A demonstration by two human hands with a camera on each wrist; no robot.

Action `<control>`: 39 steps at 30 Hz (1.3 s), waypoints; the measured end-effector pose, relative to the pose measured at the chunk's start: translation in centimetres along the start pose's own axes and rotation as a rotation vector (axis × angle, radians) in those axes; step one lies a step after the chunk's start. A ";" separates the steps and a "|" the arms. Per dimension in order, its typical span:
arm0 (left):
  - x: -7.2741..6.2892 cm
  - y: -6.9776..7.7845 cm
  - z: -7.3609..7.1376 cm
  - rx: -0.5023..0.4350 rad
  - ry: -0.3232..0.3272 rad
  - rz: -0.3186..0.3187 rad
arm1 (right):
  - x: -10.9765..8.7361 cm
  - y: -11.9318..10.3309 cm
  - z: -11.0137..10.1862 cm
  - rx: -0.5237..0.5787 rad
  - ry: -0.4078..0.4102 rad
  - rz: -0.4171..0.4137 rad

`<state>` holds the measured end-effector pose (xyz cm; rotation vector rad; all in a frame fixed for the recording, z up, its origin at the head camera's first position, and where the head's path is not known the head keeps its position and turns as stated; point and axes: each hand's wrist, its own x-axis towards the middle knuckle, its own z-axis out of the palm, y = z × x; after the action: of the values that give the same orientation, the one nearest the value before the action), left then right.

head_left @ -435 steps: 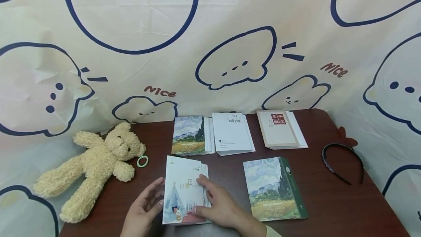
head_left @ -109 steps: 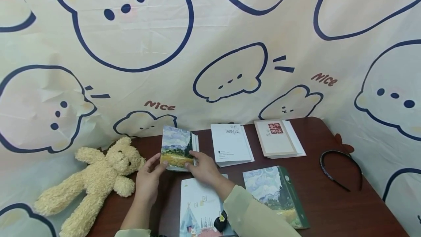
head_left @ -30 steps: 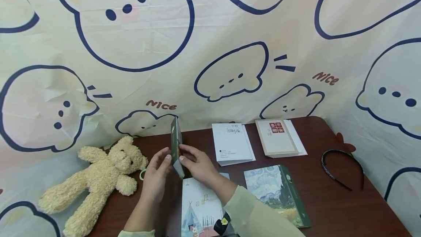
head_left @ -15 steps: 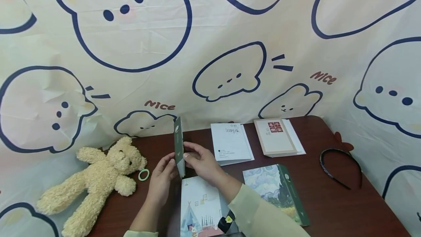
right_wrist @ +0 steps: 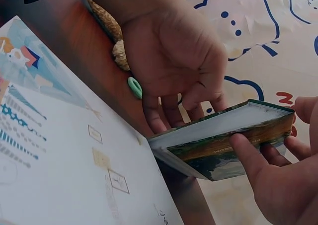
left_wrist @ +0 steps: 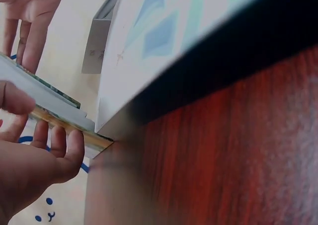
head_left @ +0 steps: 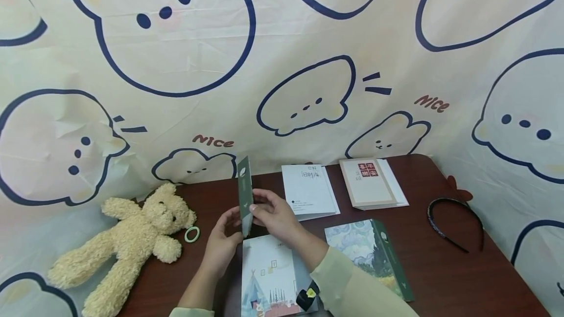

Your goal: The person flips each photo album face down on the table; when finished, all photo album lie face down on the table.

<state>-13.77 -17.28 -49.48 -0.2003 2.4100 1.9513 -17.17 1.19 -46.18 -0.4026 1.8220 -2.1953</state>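
Observation:
A small photo album (head_left: 244, 194) stands upright on edge between both hands, its green spine toward me. In the right wrist view its painted cover (right_wrist: 218, 153) shows a golden field, with white page edges beside it. My right hand (head_left: 279, 219) grips it from the right, thumb at the spine and fingers on the cover. My left hand (head_left: 223, 246) holds it low on the left, fingers bent against the cover (left_wrist: 59, 145). Right in front lies a white album with a tent picture (head_left: 269, 278), partly under my right forearm.
A white album (head_left: 308, 190) and a cream album with red lettering (head_left: 372, 182) lie at the back. A larger painted album (head_left: 367, 256) is on the right, beyond it a black headband (head_left: 434, 224). On the left are a teddy bear (head_left: 132, 243) and a green ring (head_left: 192, 234).
Earlier my hands were on the tent album. They then took the small painted album from the back and turned it on edge. In the last second it shifted slightly right.

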 end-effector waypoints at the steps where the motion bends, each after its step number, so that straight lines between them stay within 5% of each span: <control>1: 0.0 0.0 0.1 0.023 -0.001 0.012 | 0.0 0.1 -0.1 0.005 0.004 0.000; 11: 0.1 0.0 0.8 0.061 -0.021 0.050 | -0.5 0.0 -0.7 0.030 0.031 0.023; 20: 0.3 0.2 0.9 0.146 0.046 0.035 | -0.6 0.4 -0.3 0.113 0.044 0.033; 39: 1.0 -1.0 -1.3 0.343 0.059 0.059 | 0.1 2.5 0.6 0.240 0.118 0.124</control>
<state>-14.60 -18.81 -50.28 -0.1779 2.7665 1.5344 -17.01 0.12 -48.54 -0.1097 1.5646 -2.3567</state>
